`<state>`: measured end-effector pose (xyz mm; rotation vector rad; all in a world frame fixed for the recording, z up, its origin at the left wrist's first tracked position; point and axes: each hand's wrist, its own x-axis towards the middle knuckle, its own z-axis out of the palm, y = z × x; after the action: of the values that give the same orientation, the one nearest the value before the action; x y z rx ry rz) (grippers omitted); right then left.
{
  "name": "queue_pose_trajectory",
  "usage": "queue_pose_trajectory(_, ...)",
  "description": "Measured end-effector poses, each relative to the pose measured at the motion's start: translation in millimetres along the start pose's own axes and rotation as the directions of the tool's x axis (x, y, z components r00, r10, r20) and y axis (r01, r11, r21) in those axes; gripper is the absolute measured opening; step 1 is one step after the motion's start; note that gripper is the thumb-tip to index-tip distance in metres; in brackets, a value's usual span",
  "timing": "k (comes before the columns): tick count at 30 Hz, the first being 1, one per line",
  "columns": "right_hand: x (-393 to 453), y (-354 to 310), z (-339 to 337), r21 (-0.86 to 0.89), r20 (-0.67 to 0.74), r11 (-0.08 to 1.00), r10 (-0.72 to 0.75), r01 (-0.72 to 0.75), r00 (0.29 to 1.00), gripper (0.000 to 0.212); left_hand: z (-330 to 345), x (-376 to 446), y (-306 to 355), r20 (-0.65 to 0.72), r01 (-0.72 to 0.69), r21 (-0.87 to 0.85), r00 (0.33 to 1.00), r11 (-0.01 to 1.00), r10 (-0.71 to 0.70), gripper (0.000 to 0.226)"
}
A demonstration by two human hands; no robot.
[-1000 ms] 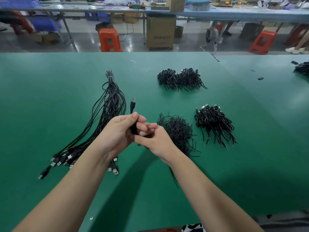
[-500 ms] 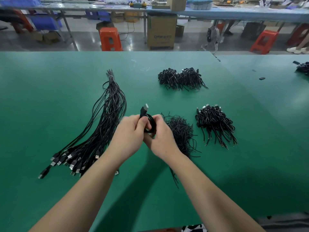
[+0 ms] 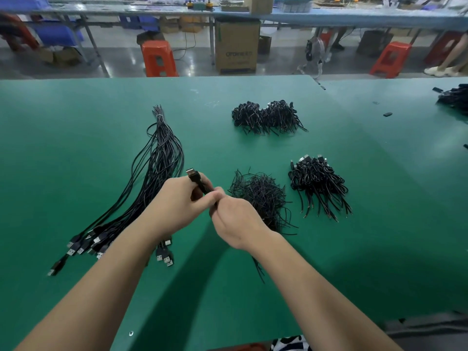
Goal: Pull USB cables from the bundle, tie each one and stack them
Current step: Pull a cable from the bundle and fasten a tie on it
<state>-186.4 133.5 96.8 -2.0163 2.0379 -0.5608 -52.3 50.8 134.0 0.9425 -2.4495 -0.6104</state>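
Cable [image 3: 200, 184] in black, with its USB plug sticking up and away from the person, sits between the two hands above the middle of the green desk [image 3: 63, 148]. The left hand [image 3: 177, 203] has its fingers curled around the cable just below the plug, with the thumb side toward the right hand. The right hand [image 3: 235, 221] is closed too, its fingertips pinching the cable right where the two hands meet; how much of the cable is coiled inside the grip is hidden by the fingers.

To the left, the bundle [image 3: 157, 168] of long loose cables lies stretched on the desk, tied together at its far end, with its USB plugs fanned out near the left forearm. Just beyond the right hand lies a pile of thin black ties [image 3: 260, 193], partly covered by the right wrist. To the right of that pile sits a stack of tied cables [image 3: 319, 183], their plugs pointing away from the person. Farther back on the desk, well apart from the hands, lies another heap of tied cables [image 3: 266, 117].

Beyond the far edge of the desk stand an orange stool [image 3: 158, 58] and a cardboard box [image 3: 236, 46] on the floor, under a long workbench [image 3: 354, 17].
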Motion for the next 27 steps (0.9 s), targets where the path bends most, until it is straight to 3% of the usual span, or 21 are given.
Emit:
queue_pose_trajectory(4, 0, 0, 3, 0.005, -0.007, 1.0, 0.003, -0.003, 1.0, 0.009, -3, 6, -4, 0.04, 0.006, 0.104, 0.999, 0.995, -0.01, 0.024)
queue_pose_trajectory(10, -1, 0, 8, 0.058, -0.029, 0.998, 0.023, -0.021, 0.999, 0.011, -5, 8, -1, 0.024, 0.005, 0.099, 1.0, 0.995, -0.008, 0.02)
queue_pose_trajectory(12, 1, 0, 8, 0.174, 0.01, 0.983, 0.06, -0.061, 0.998, 0.015, -4, 9, -1, 0.018, -0.004, 0.109, 1.0, 0.994, 0.002, 0.019)
queue_pose_trajectory(15, 4, 0, 5, 0.46, 0.071, 0.877, 0.12, -0.14, 0.99, 0.021, -4, 10, -3, 0.009, 0.0, 0.061, 1.0, 0.998, 0.0, 0.019)
queue_pose_trajectory(18, 4, -2, 2, 0.534, 0.102, 0.83, 0.127, -0.162, 0.987, 0.027, -5, 12, -6, 0.02, 0.042, 0.027, 0.999, 0.999, -0.043, 0.018)
queue_pose_trajectory(23, 5, 0, -12, 0.487, 0.084, 0.863, 0.108, -0.136, 0.991, 0.033, -5, 17, -4, 0.045, 0.074, -0.215, 0.997, 0.974, -0.066, 0.023)
queue_pose_trajectory(27, 9, 6, -25, 0.327, -0.016, 0.944, 0.041, -0.034, 0.999, 0.028, 5, 20, -5, 0.09, 0.195, -0.543, 0.981, 0.817, -0.174, 0.016)
